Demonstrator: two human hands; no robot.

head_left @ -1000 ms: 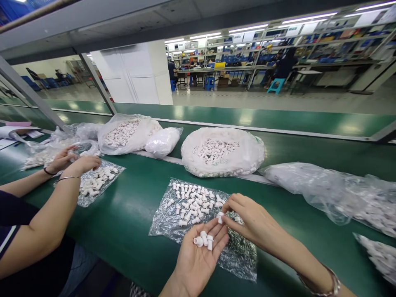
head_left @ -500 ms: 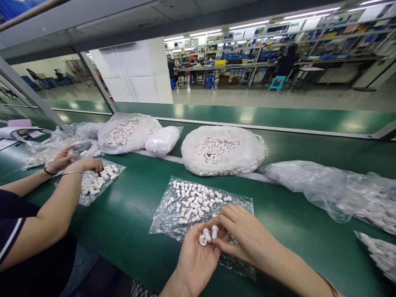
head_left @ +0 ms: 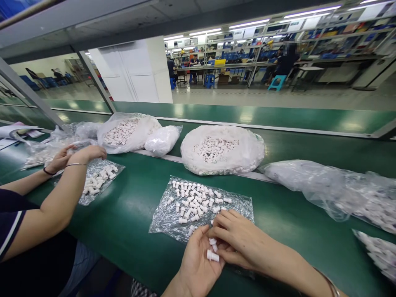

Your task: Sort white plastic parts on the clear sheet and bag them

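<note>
Left hand (head_left: 201, 262) palm up, half open, cupping small white flanged plastic fittings (head_left: 213, 255). Right hand (head_left: 239, 241) curled over it, fingers bent at fittings. Beneath and beyond: clear crinkled plastic bag (head_left: 163, 216), more fittings scattered on top, on green worktop (head_left: 130, 210). Farther back, round translucent white sack (head_left: 250, 150), filled with small white pieces.

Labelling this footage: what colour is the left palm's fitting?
The fitting is white, best seen in the head view.

At least two small white flanged tubular fittings (head_left: 213, 255) lie at different angles in the cupped left hand (head_left: 198, 260), partly beneath the right hand (head_left: 232, 236), while many matching loose fittings (head_left: 194, 202) lie scattered at mixed angles across a crinkled clear plastic bag (head_left: 162, 220).
</note>
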